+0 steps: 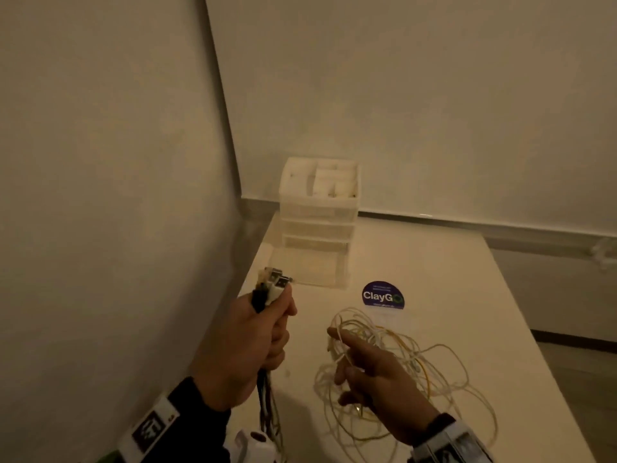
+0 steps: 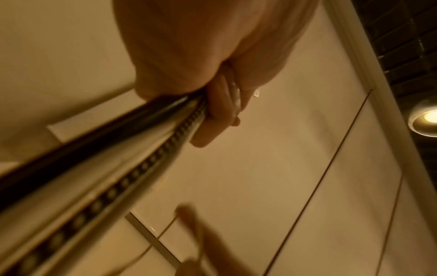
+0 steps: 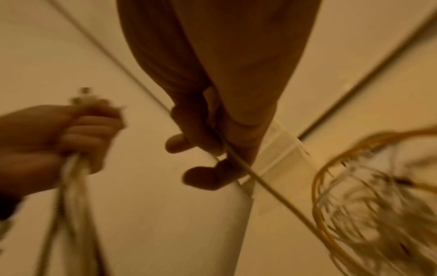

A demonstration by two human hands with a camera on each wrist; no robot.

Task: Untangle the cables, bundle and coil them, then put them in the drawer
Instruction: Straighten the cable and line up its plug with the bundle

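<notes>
My left hand (image 1: 278,329) is raised over the table's left side and grips a bundle of cables (image 1: 267,389). Their connectors (image 1: 273,283) stick out above the fist, and the cords hang down below it. The left wrist view shows the fingers (image 2: 220,115) curled round black, white and braided cords (image 2: 118,158). My right hand (image 1: 347,359) hovers over a tangle of white and yellow cables (image 1: 424,365) lying on the table, with a thin white cable (image 3: 272,188) pinched between thumb and fingers (image 3: 203,147). A white drawer unit (image 1: 319,208) stands at the back, its bottom drawer (image 1: 310,267) pulled open.
The white table (image 1: 467,289) stands in a corner, with a wall close on the left and another behind the drawer unit. A round purple ClayGo sticker (image 1: 383,295) lies between the open drawer and the tangle. The table's right edge drops to the floor.
</notes>
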